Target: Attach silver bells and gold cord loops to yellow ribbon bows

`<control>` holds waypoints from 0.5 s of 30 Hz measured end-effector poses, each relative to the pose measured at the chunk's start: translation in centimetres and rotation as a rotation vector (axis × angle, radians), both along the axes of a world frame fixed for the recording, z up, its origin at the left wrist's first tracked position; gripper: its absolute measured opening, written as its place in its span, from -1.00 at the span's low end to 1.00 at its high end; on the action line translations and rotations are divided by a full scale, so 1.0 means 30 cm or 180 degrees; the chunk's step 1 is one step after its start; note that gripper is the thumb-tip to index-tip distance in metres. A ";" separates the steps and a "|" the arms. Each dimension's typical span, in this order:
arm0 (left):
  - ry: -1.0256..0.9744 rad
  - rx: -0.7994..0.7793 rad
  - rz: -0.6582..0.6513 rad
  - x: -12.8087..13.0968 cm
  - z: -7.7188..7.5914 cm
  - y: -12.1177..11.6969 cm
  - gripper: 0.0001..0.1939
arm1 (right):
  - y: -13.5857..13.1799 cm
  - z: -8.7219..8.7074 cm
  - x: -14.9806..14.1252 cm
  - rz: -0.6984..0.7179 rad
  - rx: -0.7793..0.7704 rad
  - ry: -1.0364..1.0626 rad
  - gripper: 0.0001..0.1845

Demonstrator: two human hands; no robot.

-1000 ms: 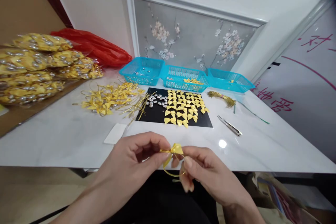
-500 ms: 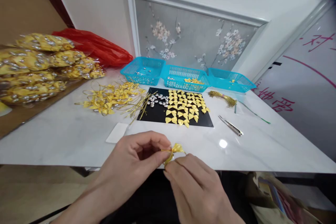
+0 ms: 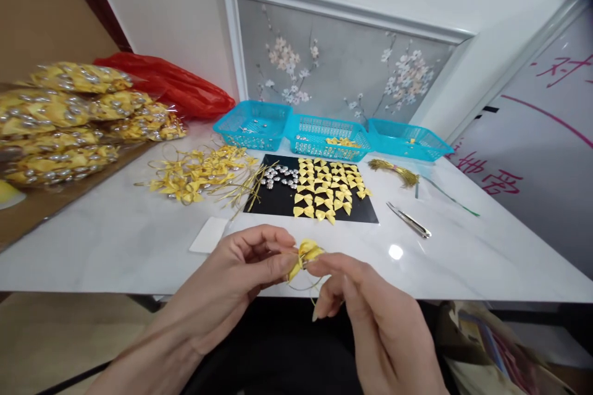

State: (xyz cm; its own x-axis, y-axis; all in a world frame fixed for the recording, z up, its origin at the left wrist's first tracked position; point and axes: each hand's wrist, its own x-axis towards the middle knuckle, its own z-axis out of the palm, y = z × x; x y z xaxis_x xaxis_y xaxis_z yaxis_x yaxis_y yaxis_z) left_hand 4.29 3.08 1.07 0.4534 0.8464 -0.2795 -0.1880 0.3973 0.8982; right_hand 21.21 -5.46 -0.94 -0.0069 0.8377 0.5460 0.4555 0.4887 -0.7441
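Observation:
A yellow ribbon bow [image 3: 307,250] with a thin gold cord [image 3: 303,287] looping below it is held over the table's front edge. My left hand [image 3: 252,262] pinches its left side between thumb and fingers. From the right, my right hand [image 3: 370,296] touches the bow with a stretched index finger. Its thumb stands apart from that finger, and the other fingers curl below, near the cord. Beyond the hands, a black mat [image 3: 269,202] carries rows of yellow bows [image 3: 324,187] and a cluster of silvery beads [image 3: 280,176].
Bows with cords lie piled [image 3: 194,173] at left, near bagged bows [image 3: 60,117] and a red bag [image 3: 167,83]. Blue baskets [image 3: 252,126] line the back. At right are a gold cord bundle [image 3: 393,171] and small scissors [image 3: 409,220]. A white card [image 3: 208,236] lies left of centre.
My right hand has turned and its fingers have spread from a closed grip at the bow, leaving the index finger on it. The cord loop now shows below. My left hand keeps its pinch.

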 end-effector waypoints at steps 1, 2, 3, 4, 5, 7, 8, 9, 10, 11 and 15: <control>-0.0039 -0.0074 0.0015 0.000 -0.002 0.002 -0.80 | 0.002 -0.003 -0.002 -0.0028 0.0061 0.0062 -0.62; -0.0072 -0.0149 0.0033 0.001 -0.006 0.004 -0.79 | 0.005 -0.006 -0.004 -0.0082 0.0134 0.0105 -0.63; -0.0103 -0.0225 0.0041 0.002 -0.009 0.006 -0.78 | 0.007 -0.009 -0.008 -0.0185 0.0199 0.0105 -0.65; -0.0132 -0.0297 0.0044 0.003 -0.013 0.007 -0.78 | 0.010 -0.010 -0.011 -0.0335 0.0255 0.0054 -0.69; -0.0164 -0.0361 0.0021 0.004 -0.017 0.009 -0.78 | 0.013 -0.011 -0.014 -0.0511 0.0339 -0.0032 -0.74; -0.0235 -0.0421 -0.0048 0.006 -0.024 0.011 -0.78 | 0.023 -0.007 -0.020 -0.0763 0.0552 -0.0262 -0.81; -0.0269 -0.0422 -0.0086 0.008 -0.027 0.011 -0.79 | 0.028 -0.004 -0.023 -0.0855 0.0685 -0.0348 -0.80; -0.0292 -0.0407 -0.0112 0.009 -0.028 0.011 -0.80 | 0.034 -0.001 -0.024 -0.0922 0.0812 -0.0405 -0.79; -0.0293 -0.0380 -0.0121 0.010 -0.029 0.010 -0.81 | 0.039 0.002 -0.025 -0.0967 0.0893 -0.0429 -0.77; -0.0268 -0.0336 -0.0115 0.012 -0.029 0.009 -0.82 | 0.043 0.004 -0.026 -0.1002 0.0926 -0.0430 -0.76; 0.0048 0.0092 0.0041 0.021 -0.020 -0.009 -0.87 | 0.042 0.007 -0.019 -0.0955 0.0850 -0.0229 -0.78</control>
